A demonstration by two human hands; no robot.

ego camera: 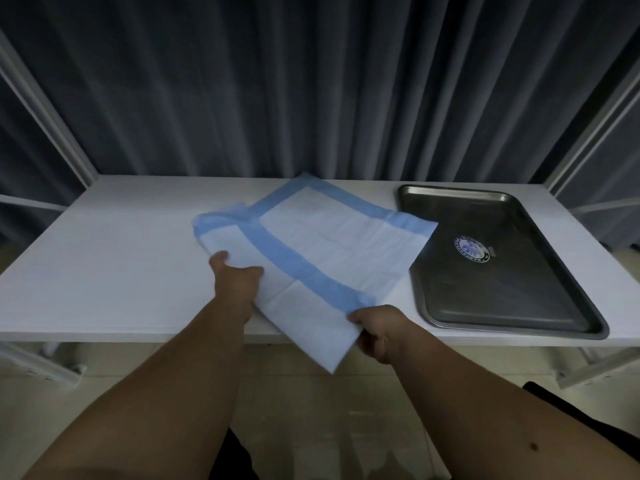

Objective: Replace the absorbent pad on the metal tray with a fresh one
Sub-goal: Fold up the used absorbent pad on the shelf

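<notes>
Creased blue-bordered pad (pixel 322 244), bare steel tray (pixel 519 296)

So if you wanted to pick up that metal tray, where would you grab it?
Probably by the near short rim of the metal tray, coming from the table's front edge. The rim flares up and outward, leaving a lip for fingers, and that end lies closest. The pad overlaps its left rim, so that side is poorer.
</notes>
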